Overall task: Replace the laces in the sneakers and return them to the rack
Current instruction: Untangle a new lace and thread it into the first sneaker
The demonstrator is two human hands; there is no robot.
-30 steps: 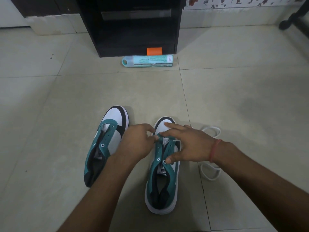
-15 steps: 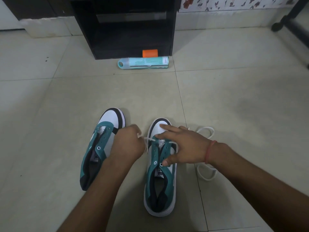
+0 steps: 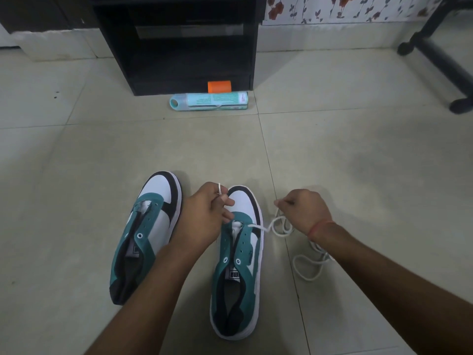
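Both hands pinching white lace ends: L hand over R sneaker toe, R hand just beside it; L sneaker unlaced.

A home — pale tiled floor, flower-patterned wallpaper above the skirting, a black shoe rack against the wall, and the wheeled base of a chair at one side.

Tiled floor carries sneakers, lace, tube.
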